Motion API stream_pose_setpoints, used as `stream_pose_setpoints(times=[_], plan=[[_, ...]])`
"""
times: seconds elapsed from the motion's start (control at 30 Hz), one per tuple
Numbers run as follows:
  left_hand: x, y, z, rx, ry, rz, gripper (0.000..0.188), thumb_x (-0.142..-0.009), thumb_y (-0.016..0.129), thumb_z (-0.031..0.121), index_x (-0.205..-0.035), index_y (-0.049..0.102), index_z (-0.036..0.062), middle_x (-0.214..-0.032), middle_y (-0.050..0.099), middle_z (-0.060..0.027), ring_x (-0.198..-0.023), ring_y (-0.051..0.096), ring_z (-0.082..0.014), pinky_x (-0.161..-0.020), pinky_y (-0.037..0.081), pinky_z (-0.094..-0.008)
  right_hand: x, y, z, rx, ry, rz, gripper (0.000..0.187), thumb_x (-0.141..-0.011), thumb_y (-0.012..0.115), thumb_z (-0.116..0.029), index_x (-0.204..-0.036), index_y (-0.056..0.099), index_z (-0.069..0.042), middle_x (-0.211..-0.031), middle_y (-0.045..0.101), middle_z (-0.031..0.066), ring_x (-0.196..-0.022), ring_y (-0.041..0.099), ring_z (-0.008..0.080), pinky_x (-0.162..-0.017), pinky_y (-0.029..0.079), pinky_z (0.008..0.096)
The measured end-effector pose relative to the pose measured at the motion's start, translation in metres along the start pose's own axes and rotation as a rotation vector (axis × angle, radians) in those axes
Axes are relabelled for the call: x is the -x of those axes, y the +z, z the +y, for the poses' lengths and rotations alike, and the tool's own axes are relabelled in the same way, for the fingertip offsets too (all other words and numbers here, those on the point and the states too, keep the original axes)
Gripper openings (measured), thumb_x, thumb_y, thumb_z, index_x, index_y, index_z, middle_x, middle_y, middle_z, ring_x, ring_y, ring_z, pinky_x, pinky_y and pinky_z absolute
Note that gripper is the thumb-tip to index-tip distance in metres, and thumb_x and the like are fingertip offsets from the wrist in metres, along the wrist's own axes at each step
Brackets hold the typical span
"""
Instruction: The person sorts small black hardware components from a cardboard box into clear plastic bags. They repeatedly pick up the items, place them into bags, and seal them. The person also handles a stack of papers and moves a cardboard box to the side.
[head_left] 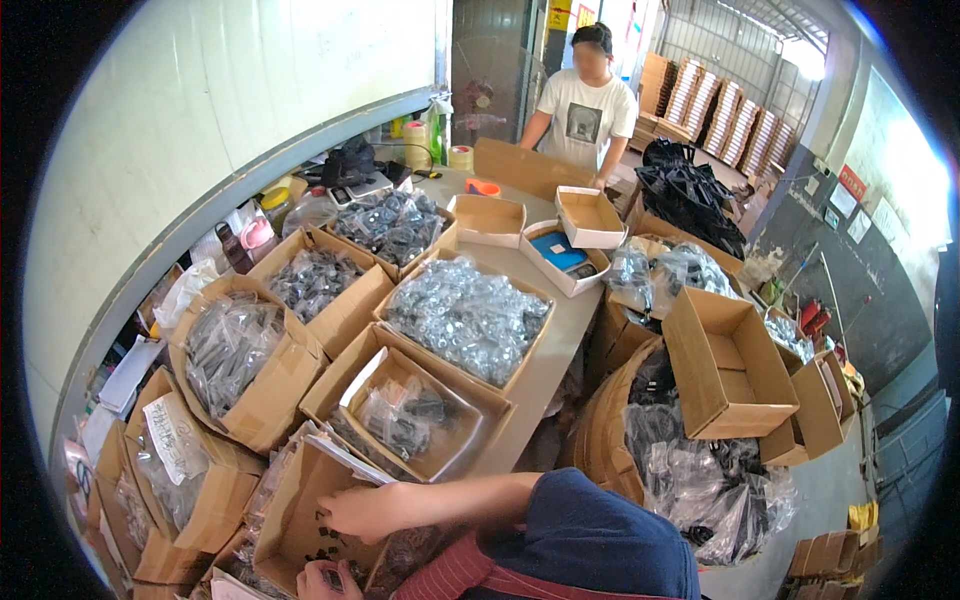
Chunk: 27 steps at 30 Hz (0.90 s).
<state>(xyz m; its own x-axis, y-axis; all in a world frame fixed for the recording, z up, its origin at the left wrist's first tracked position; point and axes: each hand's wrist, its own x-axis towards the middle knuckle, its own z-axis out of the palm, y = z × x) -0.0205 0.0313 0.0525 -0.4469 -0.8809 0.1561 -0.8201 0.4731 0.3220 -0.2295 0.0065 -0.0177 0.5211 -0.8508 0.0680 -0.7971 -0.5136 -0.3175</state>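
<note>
An open cardboard box (293, 494) at the lower left has small black parts (325, 551) scattered over its bottom. My right hand (358, 512) reaches across into this box, fingers bent down and pinched close to a few of the black bits; one seems to be at the fingertips. At the box's near end, by the lower edge of the picture, my left hand (325, 582) is curled up. Something small and dark shows between its fingers, too little of it to name.
Around me stand cartons of bagged parts: clear bags (465, 315), black parts (390, 225) and a nested box (410, 415). An empty carton (730, 365) sits atop bags at right. Across the table (510, 262) a person (590, 105) stands by a cardboard sheet (530, 170).
</note>
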Motion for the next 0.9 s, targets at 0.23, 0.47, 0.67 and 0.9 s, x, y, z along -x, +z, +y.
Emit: stream_pose_setpoints(times=[0.23,0.47,0.67,0.9], plan=[[0.001,0.002,-0.003,0.032,0.011,0.021,0.029,-0.09,0.073,0.034,-0.097,0.069,0.0057,-0.089,0.069,-0.0177,-0.088,0.065,-0.0387,-0.076,0.053,-0.0494,0.002,-0.003,-0.002,0.017,0.012,-0.019,0.053,-0.075,0.084,-0.025,-0.113,0.064,0.005,-0.116,0.06,0.0261,-0.102,0.066,0.0367,-0.082,0.055,0.0412],[0.0,0.003,-0.004,0.029,0.034,0.035,0.028,-0.088,0.075,0.031,-0.095,0.069,0.0054,-0.087,0.069,-0.0167,-0.086,0.065,-0.0382,-0.075,0.053,-0.0488,-0.001,-0.005,-0.003,-0.022,0.033,-0.039,0.051,-0.073,0.085,-0.024,-0.11,0.066,0.005,-0.114,0.06,0.0251,-0.099,0.066,0.036,-0.081,0.055,0.0413],[0.001,0.004,-0.005,0.028,0.039,0.049,0.027,-0.088,0.076,0.031,-0.094,0.069,0.0055,-0.087,0.069,-0.0166,-0.085,0.065,-0.0381,-0.075,0.053,-0.0485,-0.002,0.004,0.0,-0.012,0.018,0.018,0.049,-0.073,0.085,-0.022,-0.109,0.066,0.005,-0.116,0.059,0.0248,-0.1,0.066,0.0372,-0.082,0.055,0.0425],[0.001,0.002,-0.002,0.023,0.031,0.039,0.026,-0.088,0.075,0.031,-0.092,0.069,0.006,-0.086,0.068,-0.0163,-0.085,0.065,-0.0383,-0.075,0.052,-0.0489,0.0,-0.004,-0.002,-0.026,0.03,-0.022,0.048,-0.073,0.084,-0.02,-0.11,0.066,0.005,-0.118,0.059,0.0255,-0.101,0.067,0.0372,-0.083,0.056,0.0418]])
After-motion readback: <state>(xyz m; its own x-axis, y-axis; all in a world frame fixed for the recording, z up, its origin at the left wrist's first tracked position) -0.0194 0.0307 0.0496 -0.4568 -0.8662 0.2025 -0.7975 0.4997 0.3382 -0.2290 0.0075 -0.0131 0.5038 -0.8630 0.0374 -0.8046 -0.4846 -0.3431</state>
